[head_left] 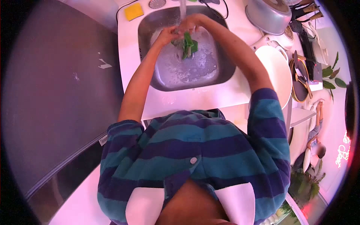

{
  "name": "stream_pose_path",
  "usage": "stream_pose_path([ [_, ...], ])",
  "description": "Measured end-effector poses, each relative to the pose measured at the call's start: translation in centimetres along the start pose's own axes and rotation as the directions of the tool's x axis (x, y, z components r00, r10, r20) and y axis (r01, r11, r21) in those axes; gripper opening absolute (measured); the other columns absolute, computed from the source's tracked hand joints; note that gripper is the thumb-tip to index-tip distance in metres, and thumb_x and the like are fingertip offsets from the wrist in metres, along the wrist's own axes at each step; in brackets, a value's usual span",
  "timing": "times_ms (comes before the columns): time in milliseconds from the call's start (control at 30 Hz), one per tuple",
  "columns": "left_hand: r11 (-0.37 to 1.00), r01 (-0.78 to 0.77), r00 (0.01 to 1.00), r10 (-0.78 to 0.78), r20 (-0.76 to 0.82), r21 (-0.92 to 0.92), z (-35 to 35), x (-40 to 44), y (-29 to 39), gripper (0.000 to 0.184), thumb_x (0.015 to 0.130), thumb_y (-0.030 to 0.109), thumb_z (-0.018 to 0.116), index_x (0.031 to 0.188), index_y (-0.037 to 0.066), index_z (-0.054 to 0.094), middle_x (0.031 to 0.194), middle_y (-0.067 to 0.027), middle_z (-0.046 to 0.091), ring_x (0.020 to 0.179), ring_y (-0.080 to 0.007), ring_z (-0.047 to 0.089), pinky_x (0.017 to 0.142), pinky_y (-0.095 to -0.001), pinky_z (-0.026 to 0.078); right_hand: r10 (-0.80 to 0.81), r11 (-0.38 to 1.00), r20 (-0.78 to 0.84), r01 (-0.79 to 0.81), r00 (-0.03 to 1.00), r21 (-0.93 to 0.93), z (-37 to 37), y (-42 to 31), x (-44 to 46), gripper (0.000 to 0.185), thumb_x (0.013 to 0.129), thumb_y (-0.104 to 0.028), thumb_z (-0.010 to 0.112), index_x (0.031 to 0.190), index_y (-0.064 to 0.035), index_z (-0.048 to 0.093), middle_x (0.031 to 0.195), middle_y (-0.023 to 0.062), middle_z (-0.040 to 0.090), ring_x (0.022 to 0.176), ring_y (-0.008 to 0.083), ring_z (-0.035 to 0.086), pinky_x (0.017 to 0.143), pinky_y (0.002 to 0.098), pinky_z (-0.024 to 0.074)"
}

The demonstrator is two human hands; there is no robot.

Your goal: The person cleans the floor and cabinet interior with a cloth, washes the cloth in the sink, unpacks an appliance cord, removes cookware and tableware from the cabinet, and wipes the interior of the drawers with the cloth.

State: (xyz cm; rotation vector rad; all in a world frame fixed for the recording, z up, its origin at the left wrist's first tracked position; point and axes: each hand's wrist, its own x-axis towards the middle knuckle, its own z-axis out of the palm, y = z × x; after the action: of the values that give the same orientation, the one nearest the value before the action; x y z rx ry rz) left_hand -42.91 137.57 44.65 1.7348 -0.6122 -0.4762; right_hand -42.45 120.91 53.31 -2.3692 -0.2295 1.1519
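Note:
Both my hands meet over a steel sink (pixel 165 80), close under a stream of running water (pixel 182 9). Green leaves (pixel 186 47) hang down from between them toward the wet, foamy sink floor. My left hand (pixel 167 35) is closed with its fingertips at the top of the leaves. My right hand (pixel 191 23) is curled over the same bunch from the other side, directly beneath the stream. The fingertips of both hands overlap and partly hide the leaf stems.
A yellow sponge (pixel 134 12) lies on the counter at the sink's back left. To the right stand a large metal pot (pixel 268 17) and a white basin (pixel 275 75) beside my right arm. A dark flat panel (pixel 63 82) rises on the left. A person (pixel 317 146) reclines far right.

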Motion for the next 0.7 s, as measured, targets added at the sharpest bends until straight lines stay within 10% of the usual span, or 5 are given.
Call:
stream_pose_path([
  [233,0.815,0.283,0.956,-0.283,-0.079,0.505,-1.0,-2.2,-3.0,0.038,0.066,0.033,0.067,0.099,0.014,0.065,0.082,-0.0055,0.065,0.078,-0.0157,0.059,0.075,-0.0277,0.044,-0.079,0.996,-0.085,0.075,0.993,-0.054,-2.2,-1.5,-4.7,0.035,0.079,-0.027,0.06,0.11,-0.0125,0.056,0.102,0.0054,0.059,0.08,0.0199,0.062,0.062,0.0392,0.0512],
  [333,0.904,0.427,0.864,-0.406,-0.297,0.003,-0.1,-2.6,-8.8,0.039,0.065,0.031,0.068,0.098,0.01,0.065,0.086,-0.0074,0.064,0.079,-0.0182,0.06,0.075,-0.0291,0.044,-0.159,0.986,-0.239,0.166,0.958,0.009,-3.0,-1.1,-4.8,0.028,0.074,-0.02,0.062,0.098,-0.0064,0.061,0.091,0.0051,0.062,0.073,0.0189,0.063,0.057,0.0371,0.0506],
  [433,0.731,0.603,0.718,-0.672,-0.182,-0.319,0.8,-2.5,-8.2,0.041,0.064,0.029,0.07,0.096,0.004,0.064,0.09,-0.0098,0.063,0.08,-0.0202,0.06,0.074,-0.0304,0.045,-0.128,0.989,-0.486,0.074,0.864,-0.129,-2.4,-0.4,-2.5,0.026,0.072,-0.019,0.06,0.092,-0.003,0.062,0.084,0.0091,0.064,0.061,0.0219,0.063,0.05,0.0333,0.051],
  [533,0.783,0.431,0.811,-0.554,-0.187,-0.448,1.9,-0.8,-7.5,0.052,0.063,0.03,0.072,0.103,-0.001,0.059,0.09,-0.0094,0.062,0.079,-0.0186,0.06,0.071,-0.0305,0.046,-0.22,0.964,-0.626,0.069,0.749,-0.256,-1.1,0.0,1.0,0.029,0.07,-0.021,0.059,0.088,0.0013,0.062,0.08,0.0146,0.063,0.057,0.0243,0.063,0.051,0.0314,0.052],
  [700,0.719,0.328,0.925,-0.378,0.052,-0.612,3.2,0.1,1.0,0.049,0.075,0.025,0.063,0.117,0.004,0.048,0.111,-0.0048,0.053,0.095,-0.0146,0.054,0.069,-0.0308,0.047,-0.514,0.832,-0.204,0.543,0.833,0.117,-0.9,1.4,2.9,0.025,0.065,-0.006,0.059,0.09,-0.0017,0.063,0.081,0.0087,0.064,0.071,0.0209,0.061,0.057,0.0309,0.0499],
])
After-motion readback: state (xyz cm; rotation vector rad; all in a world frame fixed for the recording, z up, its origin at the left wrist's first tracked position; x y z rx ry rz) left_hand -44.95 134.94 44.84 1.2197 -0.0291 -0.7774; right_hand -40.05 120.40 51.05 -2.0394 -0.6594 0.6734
